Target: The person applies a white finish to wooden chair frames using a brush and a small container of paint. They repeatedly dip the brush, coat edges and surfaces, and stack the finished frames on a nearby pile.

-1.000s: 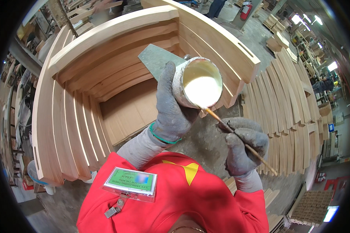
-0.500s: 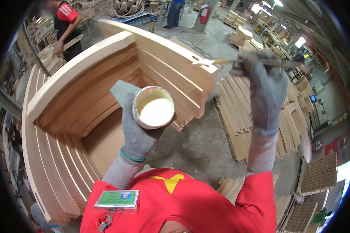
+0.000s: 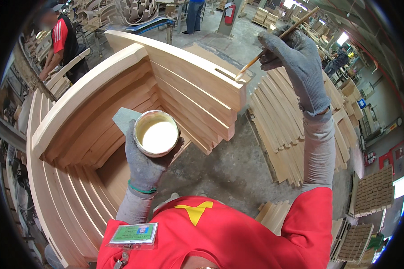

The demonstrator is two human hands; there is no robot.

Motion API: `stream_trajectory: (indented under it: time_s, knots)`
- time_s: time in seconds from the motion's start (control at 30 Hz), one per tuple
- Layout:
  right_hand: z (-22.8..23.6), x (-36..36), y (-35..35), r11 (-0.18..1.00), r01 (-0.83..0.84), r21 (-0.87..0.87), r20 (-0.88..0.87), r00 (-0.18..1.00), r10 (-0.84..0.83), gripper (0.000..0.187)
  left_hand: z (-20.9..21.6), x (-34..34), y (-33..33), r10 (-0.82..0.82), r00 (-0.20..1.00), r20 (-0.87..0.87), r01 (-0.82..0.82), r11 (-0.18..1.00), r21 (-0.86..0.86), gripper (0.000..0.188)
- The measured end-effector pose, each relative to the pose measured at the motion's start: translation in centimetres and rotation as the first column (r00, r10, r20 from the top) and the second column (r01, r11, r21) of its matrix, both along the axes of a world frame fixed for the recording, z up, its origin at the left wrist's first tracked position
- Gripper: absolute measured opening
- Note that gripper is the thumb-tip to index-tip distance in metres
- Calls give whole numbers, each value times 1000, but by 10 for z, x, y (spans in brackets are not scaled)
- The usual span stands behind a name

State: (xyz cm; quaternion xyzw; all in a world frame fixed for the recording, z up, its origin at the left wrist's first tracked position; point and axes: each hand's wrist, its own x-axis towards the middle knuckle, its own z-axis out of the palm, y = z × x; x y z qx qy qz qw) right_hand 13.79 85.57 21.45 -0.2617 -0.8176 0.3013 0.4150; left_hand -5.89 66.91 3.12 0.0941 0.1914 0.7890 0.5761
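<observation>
Moved the slim, brown wooden-handled brush [image 3: 251, 65] from the rim of the scuffed, round white cup [image 3: 151, 118] to the slotted end of the long, pale wooden rail [image 3: 184, 67], apparently turning from loading to applying; could not tell whether in contact there. Pinched the brush in the grey-gloved right hand [image 3: 298, 56]. Gripped the cup, partly filled with creamy white liquid [image 3: 158, 136], in the grey-gloved left hand [image 3: 143, 168], next to a flat, angular grey-green plate [image 3: 125, 120].

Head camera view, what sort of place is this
Probably a furniture workshop: stacked curved wooden frames, piled wooden boards to the right, and a fire extinguisher at a pillar behind.
</observation>
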Motion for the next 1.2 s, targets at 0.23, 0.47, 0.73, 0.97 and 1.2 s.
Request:
stream_trajectory:
  time_s: [0.23,0.47,0.73,0.97,1.2]
  knots:
    - [0,-3,1,1000,-10,14,-18,1000,10,38,-1,-2,1,-2,999,48,2,1000,-4,54]
    - [3,-18,3,999,-25,-30,-17,1000,24,32,0,-3,-1,18,996,86,-17,1000,-11,57]
    - [3,-28,8,991,-84,104,66,995,77,33,-2,-4,-7,83,988,-132,-84,997,-2,54]
    - [-1,-36,19,972,-67,226,106,993,44,38,1,-6,-12,46,999,-4,-46,999,25,49]
    - [-2,-40,26,978,-47,206,89,996,29,43,6,0,-14,155,938,-311,-173,985,-30,50]
